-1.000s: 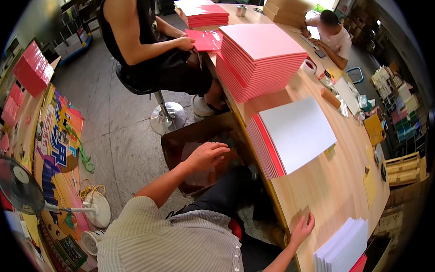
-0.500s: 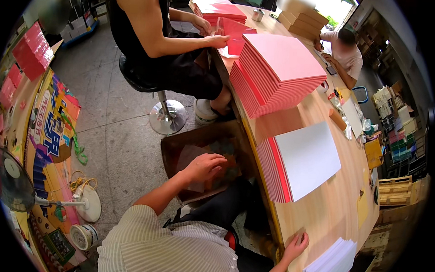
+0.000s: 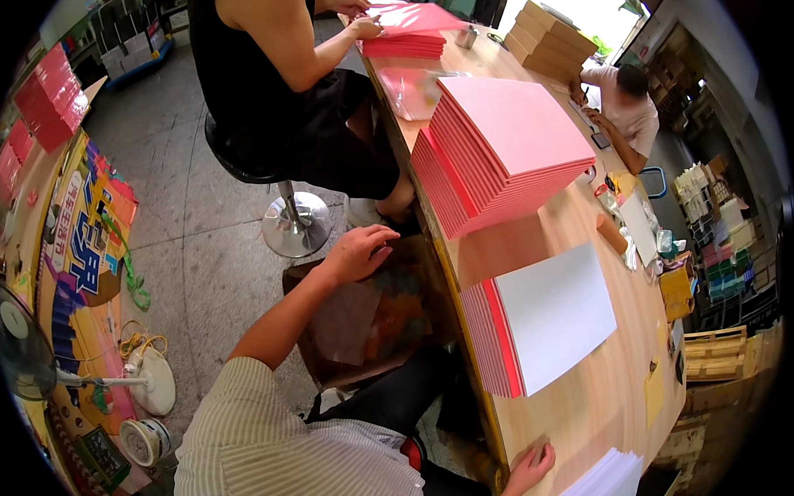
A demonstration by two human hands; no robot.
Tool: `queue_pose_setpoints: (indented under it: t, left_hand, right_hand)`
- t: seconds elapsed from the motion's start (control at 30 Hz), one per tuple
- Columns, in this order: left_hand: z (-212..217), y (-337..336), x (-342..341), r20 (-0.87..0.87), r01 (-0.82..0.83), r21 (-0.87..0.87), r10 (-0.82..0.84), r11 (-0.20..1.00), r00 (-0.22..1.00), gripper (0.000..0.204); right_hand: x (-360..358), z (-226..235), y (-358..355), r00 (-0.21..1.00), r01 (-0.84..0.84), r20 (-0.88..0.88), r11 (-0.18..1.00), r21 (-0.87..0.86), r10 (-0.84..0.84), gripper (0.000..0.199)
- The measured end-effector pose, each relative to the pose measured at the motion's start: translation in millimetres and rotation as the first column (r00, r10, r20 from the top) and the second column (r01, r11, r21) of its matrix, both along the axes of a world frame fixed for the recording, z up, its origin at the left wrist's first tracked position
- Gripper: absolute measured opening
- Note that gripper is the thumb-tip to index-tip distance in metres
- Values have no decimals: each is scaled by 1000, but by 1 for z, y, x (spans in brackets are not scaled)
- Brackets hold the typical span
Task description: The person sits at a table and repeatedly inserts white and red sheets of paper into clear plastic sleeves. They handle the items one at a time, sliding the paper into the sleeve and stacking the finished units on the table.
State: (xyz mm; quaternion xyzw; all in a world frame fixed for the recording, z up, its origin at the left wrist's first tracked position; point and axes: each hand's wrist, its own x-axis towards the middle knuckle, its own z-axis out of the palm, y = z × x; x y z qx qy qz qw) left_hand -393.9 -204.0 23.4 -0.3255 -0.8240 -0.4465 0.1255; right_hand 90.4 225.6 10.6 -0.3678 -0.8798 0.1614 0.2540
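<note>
- My shirt (image 3: 311,450) is short-sleeved, pale with thin dark stripes set close together; its cloth creases across the shoulder and chest.
- The left sleeve ends above the elbow with a plain hemmed cuff, and the forearm below it is bare.
- My left hand (image 3: 357,251) wears no glove, ring or watch that I can make out.
- My right hand (image 3: 529,467) is bare too; the fingers (image 3: 543,452) show no rings, and only the wrist end of that arm is in view.
- My trousers (image 3: 409,397) are dark, nearly black, plain.
- A small red patch (image 3: 413,452) shows at my waist; I cannot tell what it is.
</note>
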Motion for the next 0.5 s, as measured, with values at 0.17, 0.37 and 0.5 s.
queue_pose_setpoints:
  t: [0.17, 0.37, 0.5]
  left_hand:
    - [11, 0, -76, -51, -124, 244, 141, 962, 989, 29]
    - [29, 15, -106, 134, -219, 321, 185, 921, 974, 22]
    - [25, 16, -110, 98, -185, 263, 165, 947, 981, 21]
  right_hand:
    - [-1, 1, 1, 1000, -22, 7, 1000, -1, 22, 33]
    - [-7, 12, -10, 1000, -19, -18, 999, -33, 18, 32]
    - [-10, 15, -12, 999, -25, -31, 999, -28, 24, 31]
